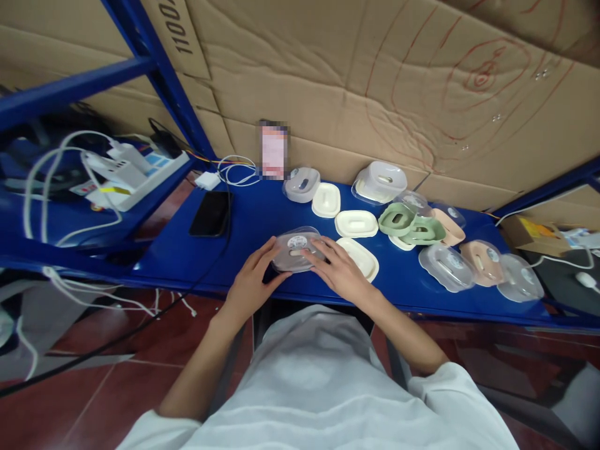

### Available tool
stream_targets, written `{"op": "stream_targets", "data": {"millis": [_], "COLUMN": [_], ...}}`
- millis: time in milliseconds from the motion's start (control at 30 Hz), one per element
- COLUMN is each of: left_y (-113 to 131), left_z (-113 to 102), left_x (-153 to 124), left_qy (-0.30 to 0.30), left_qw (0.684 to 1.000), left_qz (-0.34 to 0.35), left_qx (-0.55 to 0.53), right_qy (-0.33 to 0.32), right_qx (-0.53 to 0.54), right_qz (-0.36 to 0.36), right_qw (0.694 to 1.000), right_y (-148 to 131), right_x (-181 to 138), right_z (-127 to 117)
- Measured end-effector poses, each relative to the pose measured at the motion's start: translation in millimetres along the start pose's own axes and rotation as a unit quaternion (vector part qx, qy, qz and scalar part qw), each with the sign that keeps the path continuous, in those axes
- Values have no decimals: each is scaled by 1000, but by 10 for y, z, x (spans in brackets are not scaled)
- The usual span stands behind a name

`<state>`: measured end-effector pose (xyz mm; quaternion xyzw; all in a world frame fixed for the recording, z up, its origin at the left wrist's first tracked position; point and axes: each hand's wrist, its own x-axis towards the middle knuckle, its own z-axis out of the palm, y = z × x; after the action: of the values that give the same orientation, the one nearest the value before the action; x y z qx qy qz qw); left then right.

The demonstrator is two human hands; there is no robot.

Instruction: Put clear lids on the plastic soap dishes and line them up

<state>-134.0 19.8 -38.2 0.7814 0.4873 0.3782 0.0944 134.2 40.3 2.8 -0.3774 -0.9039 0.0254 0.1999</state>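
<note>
In front of my body, a grey soap box with a clear lid point(296, 242) and a round label rests on the blue shelf top. My left hand point(255, 272) grips its left side, with the thumb along the near edge and fingers at the far side. My right hand point(340, 265) presses on its right side, fingers lying over the lid. A flat cream tray point(368, 262) lies just beyond my right hand, partly hidden by it. Farther back are two more cream trays, one oblong point(356, 223) and one squarish point(326, 200).
Green soap box parts point(424, 230), pink ones point(482, 262) and clear lids point(446, 267) crowd the right. Another grey box point(301, 185) and a pale stack point(380, 181) stand at the back. A black phone point(210, 214), cables and a power strip point(150, 178) lie left; cardboard point(328, 81) walls the back.
</note>
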Motion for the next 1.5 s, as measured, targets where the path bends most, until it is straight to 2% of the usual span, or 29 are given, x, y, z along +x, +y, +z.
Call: {"op": "stream_targets", "data": {"millis": [200, 400, 533, 633, 700, 767, 833, 900, 1000, 1033, 1100, 1167, 1233, 1267, 1333, 1400, 1467, 1500], "left_y": [7, -4, 11, -30, -83, -112, -70, 58, 322, 396, 487, 501, 470, 451, 423, 415, 419, 421], "left_z": [-17, -10, -28, -78, -116, -133, -111, -45, 98, 143, 210, 243, 253, 256, 265, 281, 299, 305], "left_x": [42, 72, 74, 94, 113, 130, 140, 146, 157, 162, 169, 170, 159, 149, 123, 95, 72, 65], "left_qy": [-34, -22, -26, -12, 13, 47, 71, 49, -78, -118, -162, -161, -144, -136, -123, -113, -100, -94], "left_qw": [999, 997, 997, 998, 997, 993, 990, 992, 984, 977, 969, 973, 979, 981, 983, 985, 987, 988], "left_qz": [39, 77, 72, 43, 13, -14, -9, 39, 150, 173, 183, 163, 145, 141, 135, 128, 122, 122], "left_qx": [4, 18, 19, 43, 76, 109, 125, 110, 59, 45, 25, 7, -5, -9, -8, 3, 17, 23], "right_qy": [22, 41, 36, 29, 48, 70, 64, 24, -2, 15, 67, 82, 91, 115, 210, 308, 362, 366], "right_qx": [-10, -50, -56, -44, -51, -68, -64, -13, 53, 34, -59, -142, -155, -138, -77, 6, 83, 118], "right_qz": [27, 13, 4, -7, 31, 111, 163, 140, 76, 88, 166, 247, 285, 288, 291, 302, 327, 341], "right_qw": [999, 998, 998, 999, 997, 989, 983, 990, 996, 995, 982, 955, 942, 941, 930, 902, 869, 858], "right_y": [2, -3, -19, 18, 71, 129, 175, 220, 390, 497, 771, 1051, 1223, 1242, 1142, 912, 648, 531], "right_x": [-41, -68, -54, -127, -254, -414, -541, -584, -496, -452, -392, -398, -464, -509, -595, -658, -690, -696], "right_z": [16, 87, 68, -30, -103, -161, -207, -258, -372, -422, -532, -638, -713, -729, -708, -614, -470, -391]}}
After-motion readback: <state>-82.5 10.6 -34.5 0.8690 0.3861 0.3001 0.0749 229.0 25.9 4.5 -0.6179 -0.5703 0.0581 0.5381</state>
